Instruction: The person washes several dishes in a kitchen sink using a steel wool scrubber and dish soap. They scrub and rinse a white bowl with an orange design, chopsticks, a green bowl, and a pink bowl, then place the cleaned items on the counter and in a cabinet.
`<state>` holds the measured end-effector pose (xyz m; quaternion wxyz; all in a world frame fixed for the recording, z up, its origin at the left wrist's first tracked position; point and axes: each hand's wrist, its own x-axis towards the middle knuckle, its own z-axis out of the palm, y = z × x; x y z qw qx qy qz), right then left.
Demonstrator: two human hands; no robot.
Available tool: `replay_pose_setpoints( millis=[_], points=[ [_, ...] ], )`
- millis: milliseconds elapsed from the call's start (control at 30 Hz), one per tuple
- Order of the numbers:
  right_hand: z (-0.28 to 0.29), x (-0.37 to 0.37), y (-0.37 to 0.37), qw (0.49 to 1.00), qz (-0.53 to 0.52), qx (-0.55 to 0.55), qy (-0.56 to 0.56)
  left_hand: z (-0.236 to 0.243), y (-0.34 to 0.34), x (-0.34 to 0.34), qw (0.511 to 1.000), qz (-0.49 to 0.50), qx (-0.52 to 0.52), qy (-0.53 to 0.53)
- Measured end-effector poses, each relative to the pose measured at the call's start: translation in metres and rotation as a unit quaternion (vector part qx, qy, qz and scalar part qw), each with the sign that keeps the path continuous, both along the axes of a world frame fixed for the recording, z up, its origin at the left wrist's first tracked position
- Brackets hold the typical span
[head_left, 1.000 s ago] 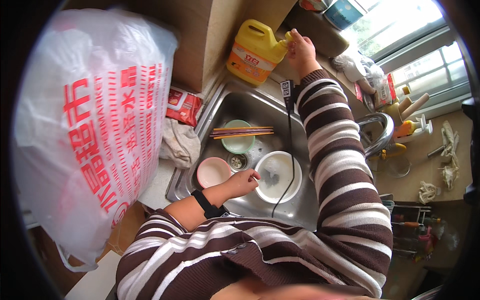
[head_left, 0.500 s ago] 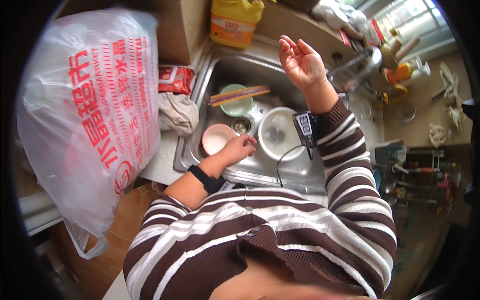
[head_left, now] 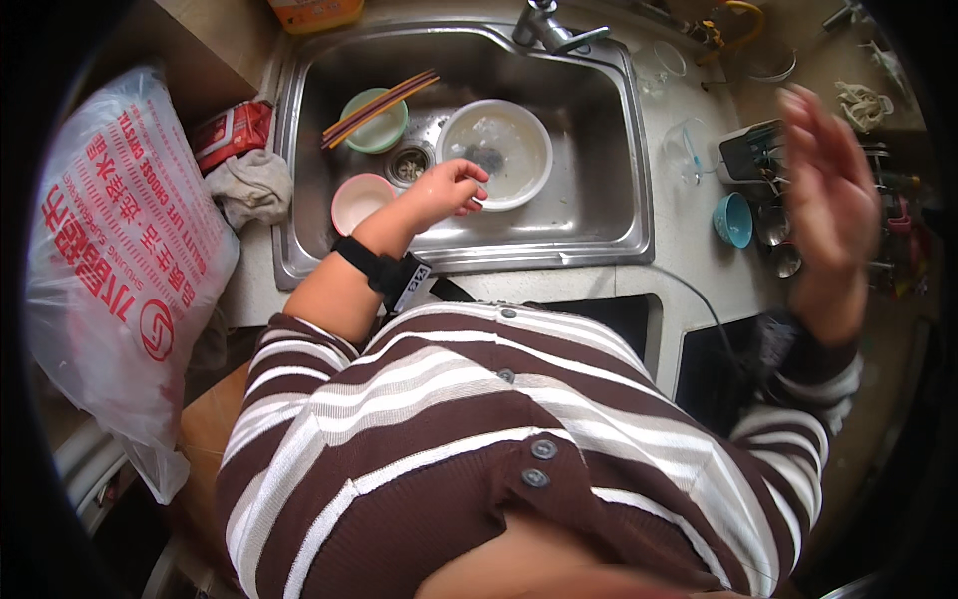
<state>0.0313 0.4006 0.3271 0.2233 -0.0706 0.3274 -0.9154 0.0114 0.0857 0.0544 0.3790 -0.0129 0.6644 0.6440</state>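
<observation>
My left hand (head_left: 444, 190) hovers over the steel sink (head_left: 624, 140), beside the front-left rim of a white basin (head_left: 514, 140) with cloudy liquid in it; its fingers are loosely bent and apart, holding nothing. Left of the basin are a pink bowl (head_left: 354, 205), the drain (head_left: 409, 165) and a green bowl (head_left: 364, 135) with chopsticks (head_left: 399, 93) lying across it. My right hand (head_left: 828, 180), blurred, is raised at the right, fingers stretched out and empty, nearest to a dark utensil holder (head_left: 743, 150) on the counter.
A large plastic bag (head_left: 120, 260), red package (head_left: 230, 130) and rag (head_left: 249, 185) crowd the left. The faucet (head_left: 549, 30) and yellow jug (head_left: 314, 8) are behind the sink. A blue bowl (head_left: 731, 220) and glass (head_left: 687, 150) stand right. A dark cord (head_left: 699, 299) runs toward my right wrist.
My right hand has let go of the yellow jug's cap and swung right and toward me. The view has shifted, so the jug now sits at the top edge. My left hand remains over the sink.
</observation>
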Motion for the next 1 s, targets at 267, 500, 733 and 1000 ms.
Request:
replay_pose_setpoints(
  millis=[267,500,733,1000],
  points=[
    [0.060,0.055,0.048,0.983,-0.022,0.184,0.002,-0.010,0.020,-0.008,0.998,0.028,-0.034,-0.035],
    [-0.210,-0.030,-0.020,0.910,-0.045,0.233,-0.340,-0.039,0.015,-0.021,0.981,0.101,-0.097,-0.132],
    [-0.375,-0.082,-0.095,0.838,0.008,0.436,-0.328,-0.076,0.004,-0.031,0.959,0.119,-0.211,-0.147],
    [-0.452,-0.131,-0.117,0.658,0.004,0.751,-0.060,-0.128,0.011,-0.055,0.941,0.139,-0.253,-0.178]
  ],
)
